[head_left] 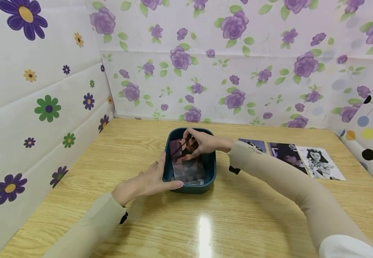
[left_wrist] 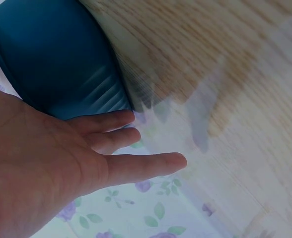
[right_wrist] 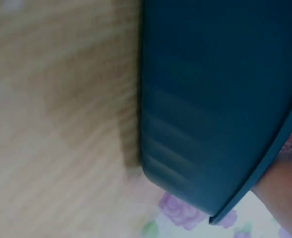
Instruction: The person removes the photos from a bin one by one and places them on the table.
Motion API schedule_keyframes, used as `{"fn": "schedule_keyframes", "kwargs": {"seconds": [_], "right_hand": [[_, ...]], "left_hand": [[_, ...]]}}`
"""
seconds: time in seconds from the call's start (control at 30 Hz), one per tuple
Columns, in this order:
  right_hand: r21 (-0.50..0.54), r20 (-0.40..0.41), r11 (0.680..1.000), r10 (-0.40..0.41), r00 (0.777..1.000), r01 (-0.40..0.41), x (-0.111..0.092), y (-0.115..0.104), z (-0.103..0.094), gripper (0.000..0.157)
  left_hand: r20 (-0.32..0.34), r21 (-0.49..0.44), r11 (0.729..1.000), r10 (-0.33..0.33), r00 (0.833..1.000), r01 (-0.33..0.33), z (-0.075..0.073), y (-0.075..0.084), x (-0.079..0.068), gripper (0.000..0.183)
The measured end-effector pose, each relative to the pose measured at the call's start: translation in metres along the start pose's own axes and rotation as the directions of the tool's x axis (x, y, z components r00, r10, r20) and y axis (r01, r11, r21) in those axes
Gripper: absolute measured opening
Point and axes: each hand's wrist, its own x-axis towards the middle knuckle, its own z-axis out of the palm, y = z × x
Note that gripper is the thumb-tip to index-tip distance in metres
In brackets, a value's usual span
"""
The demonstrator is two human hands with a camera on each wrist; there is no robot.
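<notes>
A dark teal plastic bin (head_left: 209, 182) stands on the wooden table. Inside it lies a dark reddish photo card (head_left: 186, 170), with a clear plastic piece (head_left: 195, 182) by its lower edge. My left hand (head_left: 154, 181) rests against the bin's left side, fingers straight and thumb along the near rim; in the left wrist view its palm and spread fingers show beside the bin wall. My right hand (head_left: 202, 142) reaches in over the far right side. Its curled thumb and fingers pinch the photo card near the top; the fingertips are partly hidden.
To the right lie a bluish picture card (head_left: 254, 144), a dark purple photo card (head_left: 286, 154) and a black-and-white drawing card (head_left: 320, 164) in a row, the first two partly behind the right sleeve. Flowered sheets (head_left: 180, 71) hang behind and at the sides of the table (head_left: 134, 143).
</notes>
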Motion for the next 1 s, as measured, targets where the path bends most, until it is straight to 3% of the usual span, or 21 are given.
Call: {"fn": "schedule_keyframes", "kwargs": {"seconds": [0.13,0.43,0.67,1.0], "right_hand": [[0.18,-0.011,0.982,0.056,0.998,-0.053,-0.005,0.002,-0.003,0.054],[0.377,0.029,0.92,0.104,0.994,-0.107,-0.017,0.0,-0.024,0.054],[0.44,-0.004,0.892,0.118,0.993,-0.104,-0.032,-0.003,-0.043,0.056],[0.439,-0.064,0.89,0.166,0.984,-0.121,-0.062,0.005,-0.067,0.057]], "left_hand": [[-0.005,-0.011,1.0,0.011,1.0,-0.011,0.0,0.0,0.0,0.122],[-0.007,-0.033,0.999,0.028,1.0,-0.028,0.001,-0.001,0.001,0.123],[-0.012,-0.019,1.0,0.014,1.0,-0.015,0.001,0.001,-0.001,0.123],[-0.024,-0.018,1.0,0.019,1.0,-0.019,0.002,0.001,-0.001,0.124]]}}
